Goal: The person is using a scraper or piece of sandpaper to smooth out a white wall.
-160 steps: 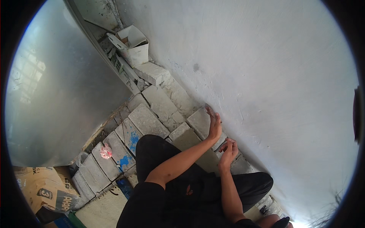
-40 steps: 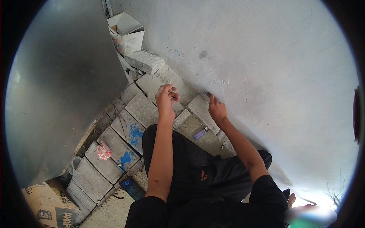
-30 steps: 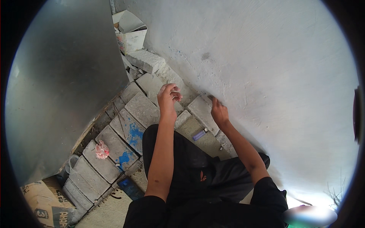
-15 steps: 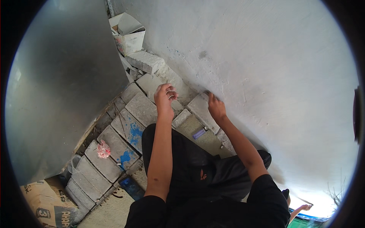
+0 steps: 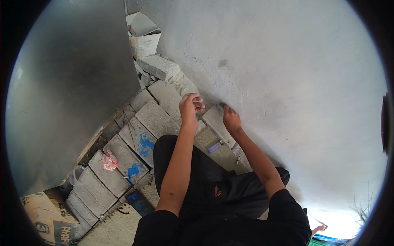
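My left hand (image 5: 191, 110) hovers over the paving blocks beside the wall's foot. Its fingers are curled in, with a pale sliver between them that is too small to name. My right hand (image 5: 232, 119) is closed, its fingertips down at the seam where the grey wall (image 5: 287, 90) meets a paving block (image 5: 218, 123). What it grips, if anything, is hidden by the fingers. Near my right wrist lies a purple lighter (image 5: 214, 146) on the sandy ground. Beyond my left hand, a crumbly whitish slab (image 5: 158, 67) rests against the wall.
A dark metal-like panel (image 5: 74, 90) fills the left side. A white box (image 5: 145, 44) stands at the far corner. On the left are a crumpled pink-white wad (image 5: 110, 160), a phone (image 5: 139, 203), a clear cup (image 5: 76, 175) and a cardboard carton (image 5: 47, 219). Another person's hand (image 5: 321, 228) shows lower right.
My left hand has shifted right, closer to my right hand. The right hand stays by the wall's foot, slightly lower in view. The whole view has tilted a little.
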Tool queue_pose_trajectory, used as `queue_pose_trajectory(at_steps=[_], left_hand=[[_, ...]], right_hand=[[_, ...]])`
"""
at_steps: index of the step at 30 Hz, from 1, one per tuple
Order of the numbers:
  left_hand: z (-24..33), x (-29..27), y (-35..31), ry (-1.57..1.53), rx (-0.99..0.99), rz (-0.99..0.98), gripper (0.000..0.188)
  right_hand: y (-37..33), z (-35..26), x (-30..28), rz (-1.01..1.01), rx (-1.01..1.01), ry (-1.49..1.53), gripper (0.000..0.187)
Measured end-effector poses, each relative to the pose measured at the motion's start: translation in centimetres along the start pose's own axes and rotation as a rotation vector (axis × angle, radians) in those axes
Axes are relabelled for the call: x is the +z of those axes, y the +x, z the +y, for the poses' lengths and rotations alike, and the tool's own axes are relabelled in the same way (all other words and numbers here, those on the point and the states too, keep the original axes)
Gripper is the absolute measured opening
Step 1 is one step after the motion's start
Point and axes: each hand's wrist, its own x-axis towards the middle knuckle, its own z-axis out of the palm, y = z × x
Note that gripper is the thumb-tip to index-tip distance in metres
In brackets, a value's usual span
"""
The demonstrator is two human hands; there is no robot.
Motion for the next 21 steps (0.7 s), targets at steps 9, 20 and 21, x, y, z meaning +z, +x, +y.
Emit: queue_pose_trajectory(at_steps=[9, 20, 21], left_hand=[[-0.8, -0.2, 0.2, -0.009, -0.001, 0.009, 0.021], [-4.1, -0.8, 1.5, 0.032, 0.062, 0.068, 0.015], [-4.7, -0.3, 1.9, 0.013, 0.041, 0.048, 0.013]], right_hand=[[5.3, -2.3, -0.6, -0.101, 0.097, 0.132, 0.031], [-6.3, 4.4, -2.2, 0.016, 0.007, 0.101, 0.049], [-6.3, 4.7, -2.6, 0.03, -0.006, 0.112, 0.047]])
